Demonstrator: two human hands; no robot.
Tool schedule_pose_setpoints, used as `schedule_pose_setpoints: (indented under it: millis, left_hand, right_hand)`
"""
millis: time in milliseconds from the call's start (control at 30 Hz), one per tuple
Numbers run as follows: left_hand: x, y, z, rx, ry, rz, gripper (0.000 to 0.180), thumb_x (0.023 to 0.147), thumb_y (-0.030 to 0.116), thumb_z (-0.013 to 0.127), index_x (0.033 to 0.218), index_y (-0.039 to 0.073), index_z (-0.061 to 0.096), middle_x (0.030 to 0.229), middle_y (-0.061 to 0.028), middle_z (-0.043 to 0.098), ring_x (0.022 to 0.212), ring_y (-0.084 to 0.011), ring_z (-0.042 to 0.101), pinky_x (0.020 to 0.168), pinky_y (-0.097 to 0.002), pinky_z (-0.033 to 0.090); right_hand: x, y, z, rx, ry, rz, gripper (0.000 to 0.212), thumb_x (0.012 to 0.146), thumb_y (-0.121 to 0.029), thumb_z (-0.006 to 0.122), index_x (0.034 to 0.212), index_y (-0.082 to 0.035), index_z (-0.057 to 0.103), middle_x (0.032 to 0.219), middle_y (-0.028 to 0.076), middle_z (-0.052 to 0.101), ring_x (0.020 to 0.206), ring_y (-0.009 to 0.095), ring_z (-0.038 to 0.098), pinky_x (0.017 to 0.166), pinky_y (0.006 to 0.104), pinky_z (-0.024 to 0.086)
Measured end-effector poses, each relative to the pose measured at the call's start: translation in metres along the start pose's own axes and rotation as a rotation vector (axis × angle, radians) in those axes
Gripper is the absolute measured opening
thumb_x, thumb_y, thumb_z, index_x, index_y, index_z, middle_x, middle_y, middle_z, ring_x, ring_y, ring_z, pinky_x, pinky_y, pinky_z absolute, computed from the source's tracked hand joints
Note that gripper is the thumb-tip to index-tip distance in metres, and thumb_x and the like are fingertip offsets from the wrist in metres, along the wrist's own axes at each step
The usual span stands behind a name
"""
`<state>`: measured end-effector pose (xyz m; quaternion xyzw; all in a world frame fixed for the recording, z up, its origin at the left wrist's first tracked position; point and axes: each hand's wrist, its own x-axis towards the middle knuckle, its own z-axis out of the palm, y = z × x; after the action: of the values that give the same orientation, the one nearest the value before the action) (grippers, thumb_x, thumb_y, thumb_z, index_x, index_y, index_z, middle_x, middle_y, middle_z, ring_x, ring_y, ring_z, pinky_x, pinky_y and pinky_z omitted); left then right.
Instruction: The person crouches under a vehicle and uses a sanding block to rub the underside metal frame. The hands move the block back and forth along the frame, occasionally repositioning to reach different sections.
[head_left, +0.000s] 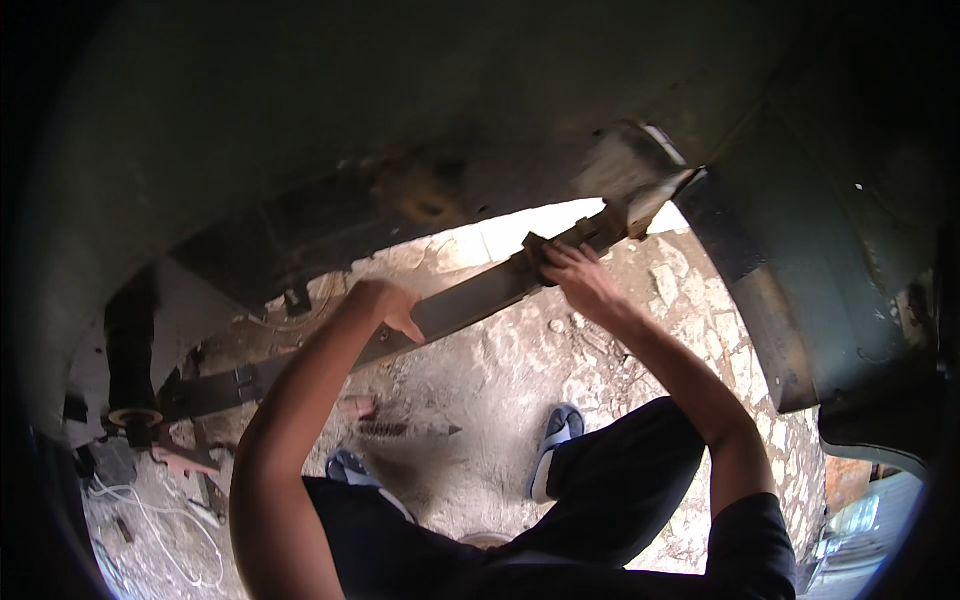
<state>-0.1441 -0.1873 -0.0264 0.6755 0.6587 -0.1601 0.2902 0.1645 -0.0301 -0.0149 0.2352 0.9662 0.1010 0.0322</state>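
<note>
Fingers (562, 258) of two hands (381, 299) (589, 286) on one bar (468, 301)

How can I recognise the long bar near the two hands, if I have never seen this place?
Start from the big dark panel filling the top of the picture. Below it, find the long dark bar rising toward the right, with the left hand and right hand at it. Unlike the dark upright cylinder near its left end, it is flat and slanting.
</note>
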Motion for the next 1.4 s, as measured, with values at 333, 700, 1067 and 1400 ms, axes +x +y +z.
schedule_pose_setpoints:
  millis: [333, 700, 1067, 1400]
  left_hand:
    - [-0.005, 0.107, -0.015, -0.168, 0.798, 0.258, 0.076, 0.082, 0.037, 0.072, 0.145, 0.010, 0.039, 0.133, -0.0185, 0.050, 0.121, -0.0344, 0.053, 0.100, -0.0478, 0.044]
    - [0.055, 0.109, 0.053, -0.049, 0.857, 0.238, 0.070, 0.089, 0.031, 0.063, 0.140, -0.010, 0.037, 0.131, -0.0250, 0.046, 0.126, -0.0382, 0.044, 0.108, -0.0495, 0.035]
    - [0.080, 0.155, 0.051, -0.218, 1.193, -0.056, 0.090, 0.076, 0.055, 0.073, 0.135, -0.007, 0.043, 0.131, -0.0259, 0.044, 0.124, -0.0399, 0.043, 0.103, -0.0636, 0.032]
    - [0.088, 0.173, 0.065, -0.247, 1.182, -0.104, 0.089, 0.084, 0.061, 0.061, 0.140, -0.006, 0.042, 0.150, -0.0239, 0.031, 0.143, -0.0401, 0.022, 0.111, -0.0679, 0.016]
  right_hand:
    - [0.004, -0.035, -0.015, 0.084, 0.259, -0.130, 0.048, 0.086, -0.006, 0.058, 0.134, -0.014, 0.056, 0.141, 0.010, 0.050, 0.134, 0.027, 0.044, 0.107, 0.0473, 0.035]
    - [0.009, -0.050, -0.012, 0.229, 0.049, -0.230, 0.029, 0.087, -0.020, 0.066, 0.115, -0.009, 0.068, 0.137, 0.009, 0.055, 0.132, 0.028, 0.046, 0.106, 0.0435, 0.040]
    - [0.041, 0.006, -0.034, 0.354, 0.075, -0.016, 0.033, 0.094, -0.028, 0.057, 0.118, -0.008, 0.066, 0.119, 0.014, 0.066, 0.110, 0.034, 0.061, 0.094, 0.0435, 0.050]
    - [0.034, 0.002, 0.009, 0.359, 0.307, -0.092, 0.031, 0.096, -0.022, 0.054, 0.118, -0.003, 0.064, 0.120, 0.015, 0.065, 0.118, 0.030, 0.056, 0.104, 0.0419, 0.040]
